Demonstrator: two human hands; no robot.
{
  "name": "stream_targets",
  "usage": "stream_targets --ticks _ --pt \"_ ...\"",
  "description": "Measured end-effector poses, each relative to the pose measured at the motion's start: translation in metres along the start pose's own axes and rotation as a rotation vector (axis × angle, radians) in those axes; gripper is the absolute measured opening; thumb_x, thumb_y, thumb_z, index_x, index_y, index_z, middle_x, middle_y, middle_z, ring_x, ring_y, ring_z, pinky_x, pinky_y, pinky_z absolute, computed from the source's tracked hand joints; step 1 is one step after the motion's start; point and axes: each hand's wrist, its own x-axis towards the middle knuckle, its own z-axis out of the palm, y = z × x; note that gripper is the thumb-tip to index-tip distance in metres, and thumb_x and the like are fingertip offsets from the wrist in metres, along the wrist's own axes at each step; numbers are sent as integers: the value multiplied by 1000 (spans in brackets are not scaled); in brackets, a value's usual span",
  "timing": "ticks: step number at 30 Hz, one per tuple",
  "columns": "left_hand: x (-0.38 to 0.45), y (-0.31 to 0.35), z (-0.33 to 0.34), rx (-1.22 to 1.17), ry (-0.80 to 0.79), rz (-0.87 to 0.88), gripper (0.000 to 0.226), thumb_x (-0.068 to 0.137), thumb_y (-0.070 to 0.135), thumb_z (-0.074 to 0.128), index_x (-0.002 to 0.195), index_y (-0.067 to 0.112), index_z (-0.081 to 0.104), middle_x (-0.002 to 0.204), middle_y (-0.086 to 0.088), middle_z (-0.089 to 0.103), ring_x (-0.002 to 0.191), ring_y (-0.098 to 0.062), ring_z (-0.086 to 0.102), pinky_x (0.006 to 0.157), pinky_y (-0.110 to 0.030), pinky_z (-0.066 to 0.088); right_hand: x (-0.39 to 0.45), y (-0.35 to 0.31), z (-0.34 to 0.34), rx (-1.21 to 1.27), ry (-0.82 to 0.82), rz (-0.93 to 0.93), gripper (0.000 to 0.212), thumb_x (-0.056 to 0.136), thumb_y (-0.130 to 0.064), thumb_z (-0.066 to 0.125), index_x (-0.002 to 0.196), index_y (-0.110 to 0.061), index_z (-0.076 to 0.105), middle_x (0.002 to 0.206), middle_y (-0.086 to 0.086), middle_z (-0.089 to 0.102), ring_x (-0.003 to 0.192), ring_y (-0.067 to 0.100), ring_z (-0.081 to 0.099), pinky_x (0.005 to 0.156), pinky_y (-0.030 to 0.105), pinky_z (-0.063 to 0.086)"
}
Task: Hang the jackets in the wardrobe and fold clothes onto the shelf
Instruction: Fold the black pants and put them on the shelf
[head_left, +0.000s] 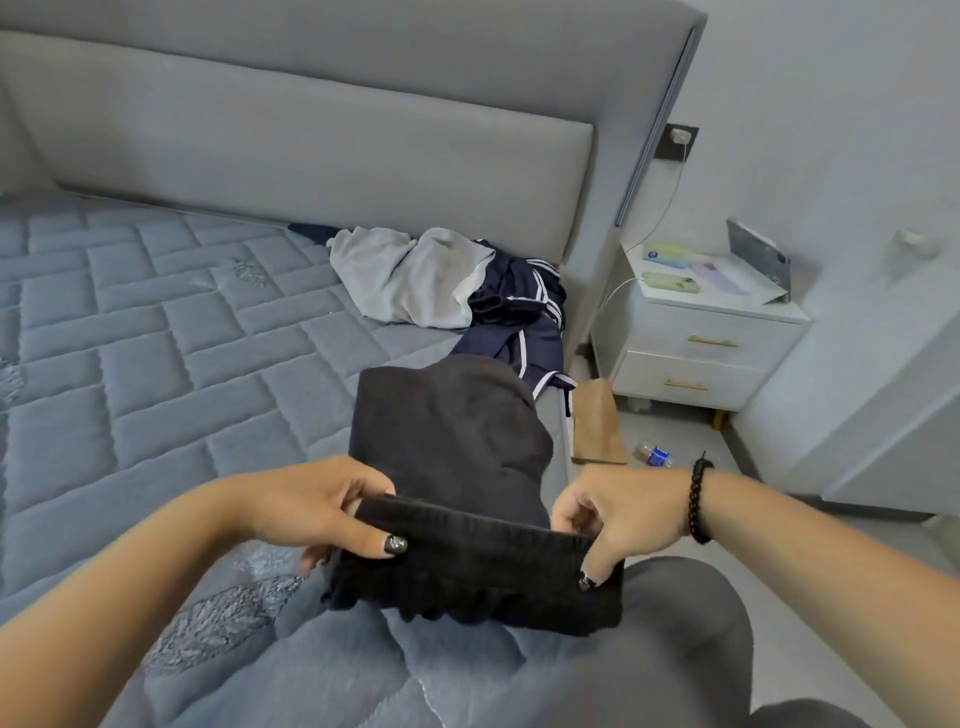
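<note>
A quilted blue-grey mattress (135, 332) fills the left side. Near its front edge, the left hand (322, 506) pinches one end of the ribbed waistband of a black garment (457, 447), thumb on top. The garment lies stretched away across the bed toward a grey top (405, 280) and a navy white-striped jacket (524, 317) heaped by the headboard. The right hand (618, 512), a beaded bracelet (698, 499) at its wrist, pinches the waistband's other end. Further right stands a white nightstand (701, 338).
</note>
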Motion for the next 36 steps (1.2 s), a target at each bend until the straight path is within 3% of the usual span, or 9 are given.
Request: stream_targets --ticks 4,10,13,16,19,23,28,31,36 --pt "-6 -13 -16 9 89 12 37 79 44 76 100 15 68 69 -6 62 55 -22 54 45 -23 46 14 -13 -16 10 41 -12 18 74 3 72 90 1 67 92 22 69 77 20 60 80 49 53" --pt "24 -23 -66 -17 345 9 22 79 39 77 88 20 71 65 -2 66 54 -22 61 53 -27 51 68 -26 -90 -63 263 72 23 73 1 68 91 -13 72 90 6 73 82 21 66 80 36 56" --pt "66 -26 -111 2 537 -58 41 69 42 76 91 9 69 67 -3 69 58 -18 66 62 -35 54 116 -27 -129 -134 422 124 26 73 2 66 92 -14 73 90 4 71 85 23 65 76 34 57" --pt "112 -43 -135 -75 758 -163 51 84 29 71 127 10 52 110 -6 69 91 -20 69 75 -33 54 164 -11 -143 -232 645 210 47 80 -1 62 126 -11 56 128 10 54 113 27 55 90 32 48" --pt "139 -73 -117 -37 764 -346 77 85 25 69 147 9 26 147 -12 39 124 -26 47 88 -31 38 199 19 -113 -119 535 353 70 83 -21 69 141 -9 33 142 13 32 123 32 45 98 35 43" --pt "148 -110 -47 -171 792 -546 81 74 40 78 137 8 39 139 -14 46 128 -33 43 106 -42 38 211 59 -34 69 392 547 74 81 -40 70 139 -10 33 143 13 29 129 35 38 107 41 38" --pt "128 -123 35 -395 1100 -416 74 73 36 79 135 17 43 127 -2 49 118 -22 49 100 -44 45 202 72 36 287 777 539 60 80 -26 73 129 -10 41 134 8 36 126 27 35 106 33 34" --pt "120 -127 59 -479 1222 -451 47 77 44 74 110 21 49 108 2 56 95 -15 58 74 -30 49 198 80 53 551 920 621 61 80 -26 73 130 -7 44 124 9 51 121 28 47 103 39 42" --pt "125 -120 59 -454 1243 -373 14 92 33 61 89 24 51 84 3 61 75 -15 58 58 -25 38 189 89 69 701 961 616 21 89 -30 63 96 -12 56 88 1 60 84 23 57 70 30 42"
